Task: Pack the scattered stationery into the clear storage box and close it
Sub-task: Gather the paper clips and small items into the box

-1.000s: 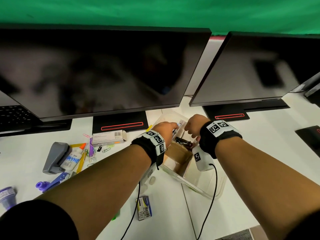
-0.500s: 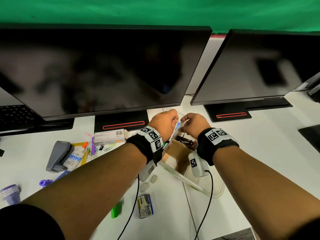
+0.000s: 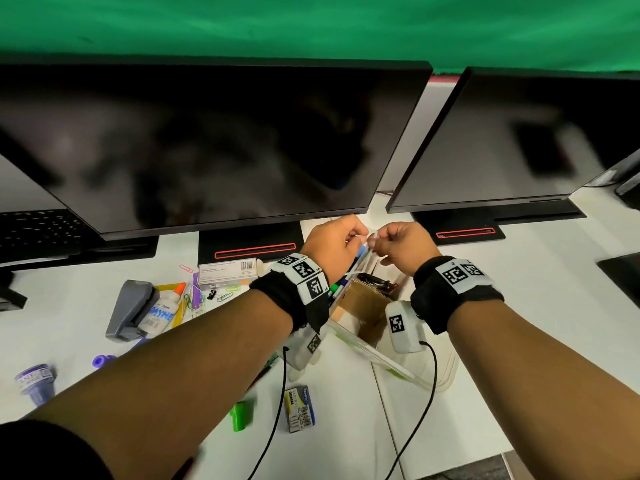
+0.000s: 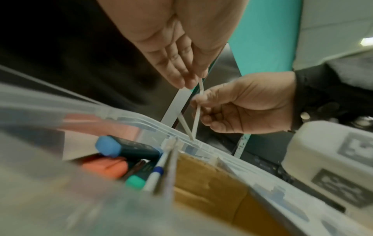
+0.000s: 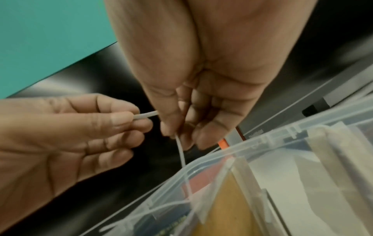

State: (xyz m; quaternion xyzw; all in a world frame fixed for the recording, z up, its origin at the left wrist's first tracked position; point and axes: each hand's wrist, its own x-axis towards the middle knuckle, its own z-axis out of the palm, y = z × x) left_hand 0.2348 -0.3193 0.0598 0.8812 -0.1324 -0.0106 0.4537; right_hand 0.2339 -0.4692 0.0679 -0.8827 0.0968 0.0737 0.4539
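The clear storage box (image 3: pixel 382 358) stands open on the desk below my wrists. It holds a brown cardboard box (image 4: pixel 210 180), a blue-capped marker (image 4: pixel 129 147), an orange one (image 4: pixel 105 166) and a pen. A thin white plastic strip (image 4: pixel 198 95) rises in two strands from the box's far rim (image 5: pixel 268 137). My left hand (image 3: pixel 358 237) pinches the strip's upper part, which also shows in the right wrist view (image 5: pixel 145 115). My right hand (image 3: pixel 375 242) pinches the strip (image 5: pixel 180 150) just beside it, fingers curled. Both hands hover over the box's far edge.
Loose on the desk at left are a grey stapler (image 3: pixel 128 313), a glue bottle (image 3: pixel 162 311), a white staples box (image 3: pixel 228 271), paper clips (image 3: pixel 194 299) and purple items (image 3: pixel 34 379). A green highlighter (image 3: pixel 239 415) and a small staple pack (image 3: pixel 299 405) lie nearer. Two monitors (image 3: pixel 207 143) stand close behind.
Both hands have lifted from inside the box to above its far rim and come together, drawing the white strip up between them.
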